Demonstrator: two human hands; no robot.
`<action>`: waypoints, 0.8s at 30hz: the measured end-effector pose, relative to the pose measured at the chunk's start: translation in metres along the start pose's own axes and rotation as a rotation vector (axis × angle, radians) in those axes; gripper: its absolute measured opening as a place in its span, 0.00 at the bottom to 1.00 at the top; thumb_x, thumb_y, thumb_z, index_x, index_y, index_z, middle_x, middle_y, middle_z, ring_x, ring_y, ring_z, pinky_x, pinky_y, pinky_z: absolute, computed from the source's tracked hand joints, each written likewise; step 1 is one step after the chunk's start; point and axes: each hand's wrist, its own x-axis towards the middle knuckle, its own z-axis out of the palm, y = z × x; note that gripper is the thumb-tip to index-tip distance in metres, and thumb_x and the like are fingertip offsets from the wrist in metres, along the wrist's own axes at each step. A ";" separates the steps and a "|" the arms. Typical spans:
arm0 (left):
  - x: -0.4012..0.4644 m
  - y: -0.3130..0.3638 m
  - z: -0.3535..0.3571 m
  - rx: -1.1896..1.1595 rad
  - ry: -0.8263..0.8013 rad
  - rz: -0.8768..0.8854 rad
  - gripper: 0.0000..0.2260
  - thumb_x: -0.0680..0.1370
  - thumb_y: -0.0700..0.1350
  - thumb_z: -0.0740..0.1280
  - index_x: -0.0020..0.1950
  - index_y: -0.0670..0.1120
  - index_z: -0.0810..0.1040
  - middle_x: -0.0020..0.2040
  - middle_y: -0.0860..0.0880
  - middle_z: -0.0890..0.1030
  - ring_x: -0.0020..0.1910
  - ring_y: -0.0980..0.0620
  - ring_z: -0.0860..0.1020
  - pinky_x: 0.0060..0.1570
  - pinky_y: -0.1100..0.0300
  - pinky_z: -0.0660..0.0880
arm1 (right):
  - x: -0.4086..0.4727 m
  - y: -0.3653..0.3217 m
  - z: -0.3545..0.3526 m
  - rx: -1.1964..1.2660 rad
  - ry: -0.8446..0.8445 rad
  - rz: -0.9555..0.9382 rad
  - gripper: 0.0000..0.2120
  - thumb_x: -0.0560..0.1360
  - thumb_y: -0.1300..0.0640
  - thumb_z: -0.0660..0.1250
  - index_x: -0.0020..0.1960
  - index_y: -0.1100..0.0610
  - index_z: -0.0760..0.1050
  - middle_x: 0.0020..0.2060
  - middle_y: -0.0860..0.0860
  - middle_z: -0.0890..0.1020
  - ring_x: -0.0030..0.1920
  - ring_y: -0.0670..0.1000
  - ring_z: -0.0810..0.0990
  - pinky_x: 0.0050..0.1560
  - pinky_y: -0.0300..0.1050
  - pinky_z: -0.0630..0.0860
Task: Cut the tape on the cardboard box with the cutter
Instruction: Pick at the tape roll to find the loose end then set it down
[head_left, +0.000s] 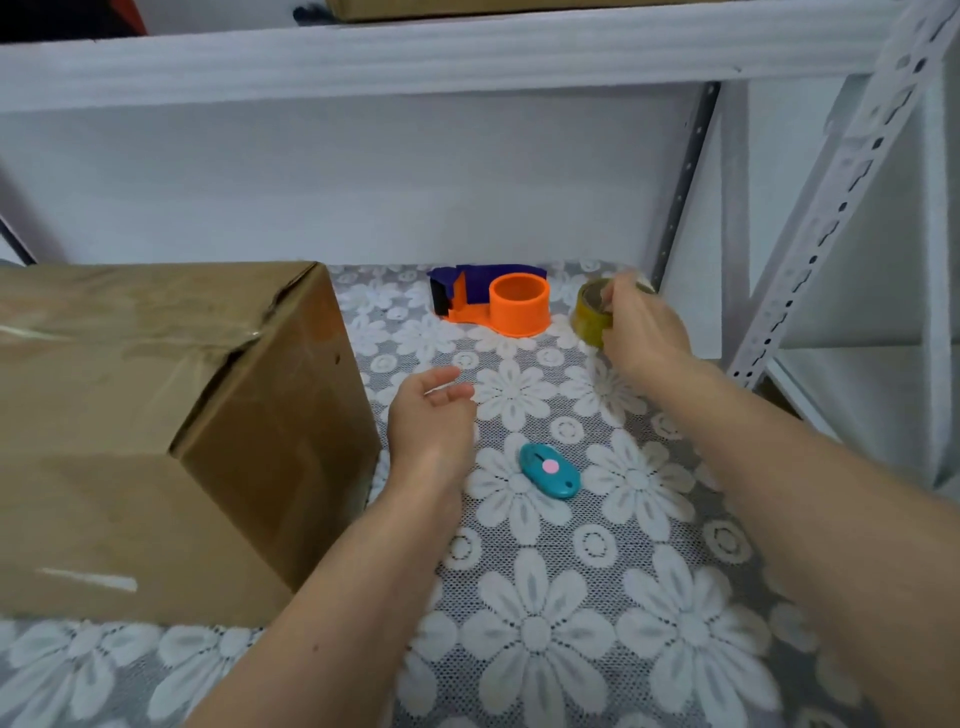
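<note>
Head view is showing the small teal cutter (548, 471) lying on the lace cloth (597, 623), just below and right of the left hand (434, 415), whose fingers are hanging loose and empty. The right hand (641, 332) is gripping a tape roll (589, 312). The cardboard box (156, 415) is sitting left of the loose fingers. The cutter looks light, hard and smooth; pinching its flat sides seems best.
</note>
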 end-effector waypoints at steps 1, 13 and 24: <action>-0.001 -0.002 -0.002 0.010 -0.005 0.012 0.14 0.78 0.35 0.61 0.57 0.52 0.76 0.49 0.56 0.79 0.38 0.58 0.74 0.33 0.64 0.70 | -0.006 -0.004 -0.005 -0.001 -0.014 -0.034 0.22 0.73 0.70 0.64 0.65 0.62 0.64 0.55 0.62 0.78 0.52 0.62 0.77 0.45 0.51 0.73; -0.009 -0.022 -0.021 0.642 -0.139 0.333 0.16 0.79 0.42 0.62 0.67 0.50 0.73 0.65 0.51 0.75 0.66 0.52 0.72 0.64 0.57 0.68 | -0.117 -0.053 -0.023 0.103 -0.431 -0.165 0.17 0.70 0.54 0.72 0.55 0.56 0.70 0.51 0.51 0.76 0.50 0.52 0.75 0.48 0.47 0.74; -0.011 -0.008 -0.019 0.303 -0.082 0.183 0.17 0.78 0.40 0.64 0.67 0.49 0.71 0.56 0.55 0.75 0.57 0.52 0.76 0.57 0.44 0.77 | -0.072 -0.038 -0.027 0.647 -0.295 0.168 0.12 0.76 0.65 0.65 0.55 0.54 0.68 0.53 0.56 0.76 0.43 0.53 0.80 0.39 0.45 0.78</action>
